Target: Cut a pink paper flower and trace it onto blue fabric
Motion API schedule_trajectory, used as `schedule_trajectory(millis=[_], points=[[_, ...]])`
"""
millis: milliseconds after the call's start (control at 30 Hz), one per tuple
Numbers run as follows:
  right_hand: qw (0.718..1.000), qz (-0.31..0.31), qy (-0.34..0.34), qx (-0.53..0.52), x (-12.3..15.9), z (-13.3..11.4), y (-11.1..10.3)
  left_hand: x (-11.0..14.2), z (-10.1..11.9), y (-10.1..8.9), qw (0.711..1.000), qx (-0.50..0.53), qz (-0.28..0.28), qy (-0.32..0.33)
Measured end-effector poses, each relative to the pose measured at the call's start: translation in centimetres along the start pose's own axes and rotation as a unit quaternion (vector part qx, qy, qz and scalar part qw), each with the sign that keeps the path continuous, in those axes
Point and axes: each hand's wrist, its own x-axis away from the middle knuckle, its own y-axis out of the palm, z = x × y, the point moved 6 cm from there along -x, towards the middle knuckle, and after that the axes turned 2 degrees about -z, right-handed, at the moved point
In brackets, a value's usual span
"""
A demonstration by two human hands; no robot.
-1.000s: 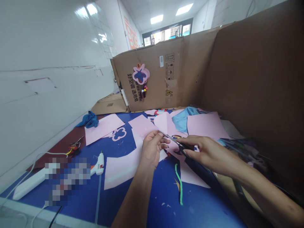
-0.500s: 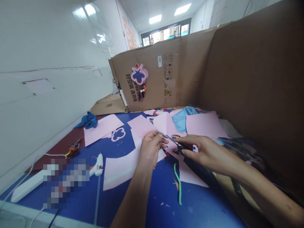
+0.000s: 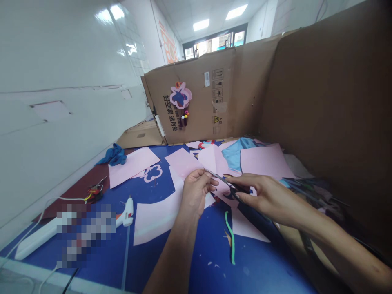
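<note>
- The left hand (image 3: 196, 194) pinches the edge of a pink paper sheet (image 3: 218, 188), thumb pressed against bent fingers, with its fingertips (image 3: 209, 180) close beside the scissor blades.
- The right hand (image 3: 263, 197) reaches in from the right, fingers curled close together around dark scissors (image 3: 219, 179), whose tips point up and left at the sheet. How the fingers sit in the handles is hidden from where I stand.
- Those fingertips are the main worry: a sudden snip or a slip of the blades could nick them.
- The sheet looks lifted off the surface, so if the pinch slackens, it could buckle and tear crookedly.
- Just below, a green pipe cleaner (image 3: 230, 237) lies on a blue printed mat (image 3: 211, 265), among loose pink paper pieces (image 3: 156, 220).
- Further left sits a white hot glue gun (image 3: 127, 214); if it is hot, paper dragged against it could scorch.
- Beyond, a crumpled blue cloth (image 3: 114, 155) lies beside a cardboard wall (image 3: 199, 85) bearing a pink flower ornament (image 3: 180, 95).
</note>
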Motion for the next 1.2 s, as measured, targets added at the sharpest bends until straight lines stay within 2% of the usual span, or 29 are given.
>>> schedule_trajectory(millis=[433, 1200], points=[[1.0, -0.013, -0.004, 0.003, 0.1, -0.2, -0.2, -0.2, 0.5, -0.7, 0.999, -0.044, -0.027, -0.013], [0.999, -0.023, -0.018, -0.043, -0.1, -0.2, 0.0, 0.0, -0.4, -0.1, 0.999, 0.037, 0.012, 0.001]])
